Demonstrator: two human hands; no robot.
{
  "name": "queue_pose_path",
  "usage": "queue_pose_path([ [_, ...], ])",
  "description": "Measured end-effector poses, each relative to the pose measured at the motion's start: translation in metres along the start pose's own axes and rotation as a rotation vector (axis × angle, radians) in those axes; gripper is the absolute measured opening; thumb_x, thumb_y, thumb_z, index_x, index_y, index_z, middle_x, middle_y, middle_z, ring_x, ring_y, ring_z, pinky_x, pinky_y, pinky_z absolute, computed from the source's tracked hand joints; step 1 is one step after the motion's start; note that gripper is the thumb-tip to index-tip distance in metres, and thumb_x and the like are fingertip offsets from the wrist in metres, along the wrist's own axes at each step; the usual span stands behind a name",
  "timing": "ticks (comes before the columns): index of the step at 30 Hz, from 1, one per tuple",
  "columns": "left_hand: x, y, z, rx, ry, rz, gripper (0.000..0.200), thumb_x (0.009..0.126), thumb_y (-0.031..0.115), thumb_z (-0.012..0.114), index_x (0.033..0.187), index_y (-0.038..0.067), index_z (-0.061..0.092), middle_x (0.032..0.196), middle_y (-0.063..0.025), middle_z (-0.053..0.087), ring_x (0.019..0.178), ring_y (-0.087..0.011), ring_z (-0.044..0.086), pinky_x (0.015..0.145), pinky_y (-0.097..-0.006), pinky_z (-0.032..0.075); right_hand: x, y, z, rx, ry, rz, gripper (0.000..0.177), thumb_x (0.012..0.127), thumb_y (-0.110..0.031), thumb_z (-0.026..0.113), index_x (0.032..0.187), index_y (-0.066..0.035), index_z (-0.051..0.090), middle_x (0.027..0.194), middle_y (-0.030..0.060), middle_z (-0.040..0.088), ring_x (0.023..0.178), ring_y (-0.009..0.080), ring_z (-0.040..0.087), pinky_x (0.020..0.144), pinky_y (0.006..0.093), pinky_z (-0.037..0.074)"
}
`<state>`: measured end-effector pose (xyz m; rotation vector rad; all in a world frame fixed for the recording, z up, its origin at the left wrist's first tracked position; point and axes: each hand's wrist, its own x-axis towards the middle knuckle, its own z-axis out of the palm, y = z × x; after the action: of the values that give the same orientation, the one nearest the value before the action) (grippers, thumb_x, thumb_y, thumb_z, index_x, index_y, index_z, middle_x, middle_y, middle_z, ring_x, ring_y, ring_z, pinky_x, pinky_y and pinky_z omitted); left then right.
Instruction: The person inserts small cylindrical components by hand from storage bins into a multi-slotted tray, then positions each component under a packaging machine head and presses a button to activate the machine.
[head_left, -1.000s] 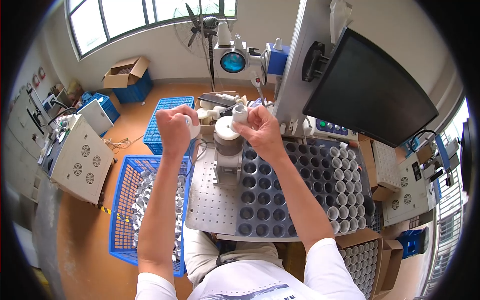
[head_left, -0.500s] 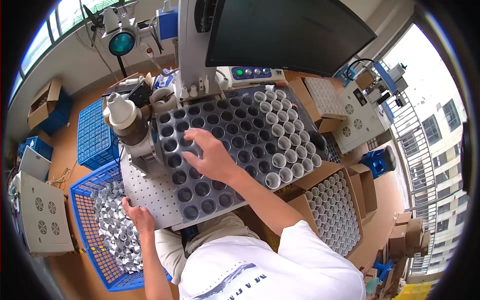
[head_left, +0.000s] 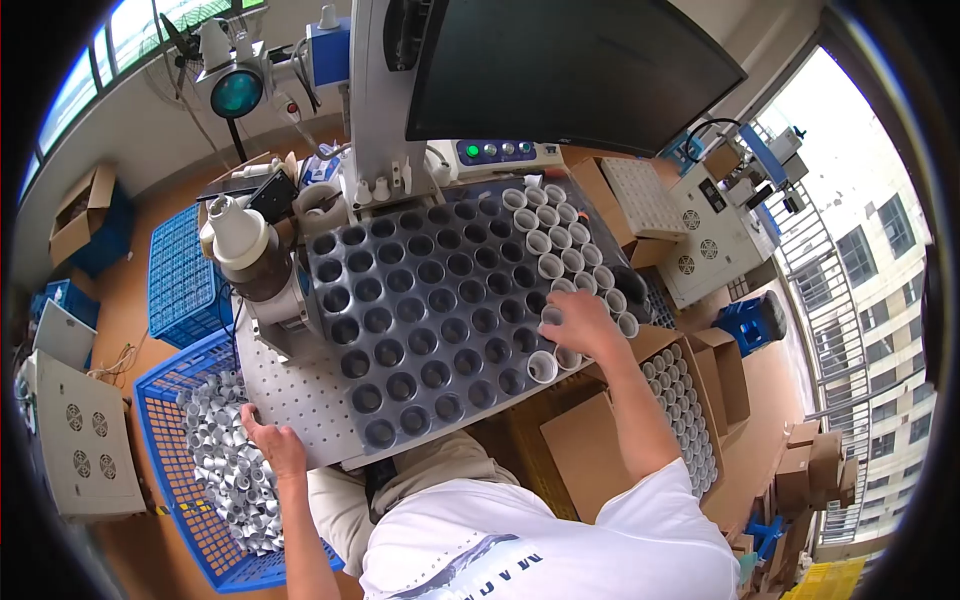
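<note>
White fitting [head_left: 551, 316] low over the tray [head_left: 420, 290], right side
Left hand [head_left: 268, 440] lies on loose fittings [head_left: 225, 475] in the blue crate [head_left: 165, 385], grip state not discernible; right hand [head_left: 585, 325], nearer, pinches the white fitting upright, just left of its knuckles.

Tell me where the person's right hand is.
In the head view, the right hand rests at the right side of the dark tray, among the white cups that fill its right-hand rows.

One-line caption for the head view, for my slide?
Right hand at white cups in dark tray; left hand by blue crate.
</note>
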<state>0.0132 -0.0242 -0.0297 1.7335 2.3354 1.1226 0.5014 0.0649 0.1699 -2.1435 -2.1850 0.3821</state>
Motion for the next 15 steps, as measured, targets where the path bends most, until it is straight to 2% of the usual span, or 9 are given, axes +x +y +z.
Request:
queue_pose_path([
  [1, 0.000, 0.004, -0.002, -0.015, -0.003, -0.018, 0.023, 0.064, -0.005, 0.049, 0.079, -0.022, 0.051, 0.135, -0.0321, 0.037, 0.127, -0.0447, 0.039, 0.110, -0.0454, 0.029, 0.004, -0.004, -0.008, 0.098, 0.011, 0.026, 0.052, 0.072, -0.026, 0.076, 0.117, -0.005, 0.062, 0.102, 0.0179, 0.066, 0.102, 0.0327, 0.061, 0.091, 0.0420, 0.046],
  [4, 0.000, 0.007, -0.004, -0.022, 0.000, 0.007, 0.025, 0.064, -0.005, 0.049, 0.082, -0.023, 0.052, 0.134, -0.0317, 0.037, 0.126, -0.0443, 0.039, 0.109, -0.0441, 0.029, 0.032, -0.032, -0.007, 0.338, 0.132, -0.078, 0.049, 0.071, -0.024, 0.073, 0.113, -0.003, 0.058, 0.094, 0.0175, 0.065, 0.091, 0.0307, 0.063, 0.082, 0.0383, 0.049],
  [8, 0.001, 0.011, -0.006, -0.011, -0.016, 0.000, 0.025, 0.064, -0.005, 0.049, 0.082, -0.022, 0.052, 0.134, -0.0324, 0.037, 0.126, -0.0448, 0.039, 0.110, -0.0432, 0.029, 0.077, -0.082, 0.042, 0.626, 0.275, -0.096, 0.039, 0.069, -0.016, 0.069, 0.098, -0.001, 0.048, 0.087, 0.0160, 0.060, 0.084, 0.0299, 0.060, 0.077, 0.0375, 0.048],
  [10, 0.000, 0.013, -0.011, 0.008, -0.055, -0.021, 0.026, 0.064, -0.006, 0.049, 0.083, -0.023, 0.052, 0.134, -0.0321, 0.037, 0.126, -0.0447, 0.039, 0.110, -0.0437, 0.029, 0.096, -0.101, 0.072, 0.702, 0.451, -0.110, 0.034, 0.069, -0.012, 0.068, 0.092, -0.002, 0.046, 0.085, 0.0162, 0.057, 0.081, 0.0329, 0.058, 0.076, 0.0392, 0.047],
  [15, 0.002, 0.011, -0.009, 0.018, -0.079, -0.031, 0.029, 0.064, -0.007, 0.047, 0.087, -0.025, 0.051, 0.135, -0.0317, 0.037, 0.128, -0.0451, 0.037, 0.112, -0.0449, 0.027, 0.106, -0.124, 0.119, 0.732, 0.600, -0.080, 0.032, 0.071, -0.010, 0.068, 0.089, -0.003, 0.043, 0.089, 0.0149, 0.051, 0.083, 0.0390, 0.054, 0.074, 0.0456, 0.045],
])
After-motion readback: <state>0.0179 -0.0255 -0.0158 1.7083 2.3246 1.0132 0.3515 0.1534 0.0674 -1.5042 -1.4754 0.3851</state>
